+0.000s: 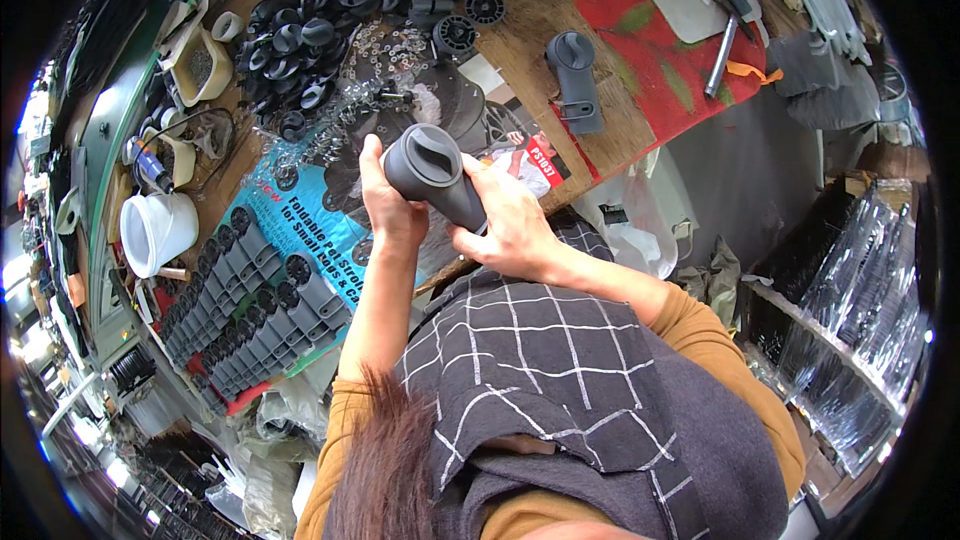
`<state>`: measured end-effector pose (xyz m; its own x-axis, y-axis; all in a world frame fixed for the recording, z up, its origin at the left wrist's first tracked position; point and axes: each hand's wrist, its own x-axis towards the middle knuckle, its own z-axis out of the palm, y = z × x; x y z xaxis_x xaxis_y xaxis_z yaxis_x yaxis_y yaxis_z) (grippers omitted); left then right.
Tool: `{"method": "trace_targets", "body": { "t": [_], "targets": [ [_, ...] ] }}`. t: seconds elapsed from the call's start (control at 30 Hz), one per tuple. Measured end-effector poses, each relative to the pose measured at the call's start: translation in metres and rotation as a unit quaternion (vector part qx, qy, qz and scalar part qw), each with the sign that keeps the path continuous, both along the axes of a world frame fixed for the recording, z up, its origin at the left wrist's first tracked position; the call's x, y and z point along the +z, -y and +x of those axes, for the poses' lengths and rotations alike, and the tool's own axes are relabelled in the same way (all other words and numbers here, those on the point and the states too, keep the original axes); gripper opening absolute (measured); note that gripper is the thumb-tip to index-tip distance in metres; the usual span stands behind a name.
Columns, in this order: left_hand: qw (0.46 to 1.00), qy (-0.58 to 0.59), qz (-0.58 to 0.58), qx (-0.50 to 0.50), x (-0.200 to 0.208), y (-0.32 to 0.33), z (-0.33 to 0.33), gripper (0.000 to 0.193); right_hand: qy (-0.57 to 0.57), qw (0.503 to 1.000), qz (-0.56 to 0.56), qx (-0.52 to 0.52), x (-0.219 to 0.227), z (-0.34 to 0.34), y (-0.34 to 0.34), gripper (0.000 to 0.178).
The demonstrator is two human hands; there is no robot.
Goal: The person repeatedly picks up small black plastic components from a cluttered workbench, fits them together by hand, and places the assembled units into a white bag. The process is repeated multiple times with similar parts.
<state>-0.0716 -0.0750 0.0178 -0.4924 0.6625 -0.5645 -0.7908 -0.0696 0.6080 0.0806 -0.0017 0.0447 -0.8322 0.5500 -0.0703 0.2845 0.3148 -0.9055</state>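
Note:
Above the near edge of the workbench I hold a dark grey plastic fitting (440, 175) with a round head and a raised knob. My left hand (392, 205) is closed on the round head, its thumb up along the side. Around the tube-like lower part wrap the fingers of my right hand (515, 225). A similar grey fitting (574, 80) lies on the bare wood to the right. Beyond my hands are loose small springs and metal hardware (385, 55) and a heap of black knobs (290, 40).
Rows of grey plastic fittings (270, 330) lie at the left. A white bucket (158, 232), a beige hardware tray (200, 68) and a blue power tool (150, 165) stand beyond them. Red cloth (640, 50) covers the far right bench, with a metal-shafted tool (722, 55) on it.

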Motion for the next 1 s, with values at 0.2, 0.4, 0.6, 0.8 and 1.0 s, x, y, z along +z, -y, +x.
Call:
{"method": "trace_targets", "body": {
  "t": [0.2,0.4,0.6,0.8,1.0],
  "targets": [
    [0.941,-0.315,-0.015,-0.127,0.011,0.000,0.028,0.075,-0.019,0.939,-0.344,0.007,-0.016,0.011,-0.028,0.032],
    [0.924,-0.359,-0.086,-0.103,0.008,-0.009,0.036,0.084,0.217,0.862,0.258,-0.379,-0.100,0.009,-0.130,0.084],
    [0.909,-0.386,-0.097,-0.125,0.006,-0.014,0.041,0.083,0.008,0.917,-0.211,-0.338,-0.112,0.035,-0.147,0.041],
    [0.918,-0.354,-0.080,-0.162,0.001,-0.037,0.053,0.084,-0.268,0.741,-0.595,-0.158,-0.052,0.076,-0.062,0.052],
    [0.891,-0.345,-0.040,-0.293,-0.020,-0.058,0.093,0.073,-0.218,0.675,-0.660,-0.250,-0.049,0.114,-0.008,0.041]
  ]
}}
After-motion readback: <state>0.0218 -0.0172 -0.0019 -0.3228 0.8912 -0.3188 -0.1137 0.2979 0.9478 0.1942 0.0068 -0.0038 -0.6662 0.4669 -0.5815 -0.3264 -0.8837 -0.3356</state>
